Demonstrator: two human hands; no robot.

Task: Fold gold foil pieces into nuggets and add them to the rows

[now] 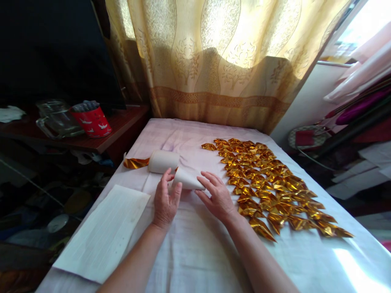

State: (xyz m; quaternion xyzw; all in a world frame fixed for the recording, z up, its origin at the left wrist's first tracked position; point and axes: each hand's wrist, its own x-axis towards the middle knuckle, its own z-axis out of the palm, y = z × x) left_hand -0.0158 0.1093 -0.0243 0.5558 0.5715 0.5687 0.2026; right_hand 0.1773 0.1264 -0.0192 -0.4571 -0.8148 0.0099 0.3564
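Note:
Between my two hands is a curled piece of paper (188,179), white on the outside, with a sliver of gold at its upper left edge. My left hand (166,199) grips its left end between thumb and fingers. At the right end, the thumb and fingers of my right hand (216,195) pinch the tapering tip. Just behind my left hand lies a white roll (165,161), and a gold foil strip (136,163) sticks out on its left. Right of my right hand, many folded gold foil pieces (265,183) lie in rows.
A white sheet of paper (104,234) lies at the left of the cloth-covered table (201,252). On a dark wooden desk (128,126) stand a glass pitcher (58,118) and a red cup (93,122). A yellow curtain (210,73) hangs behind the table.

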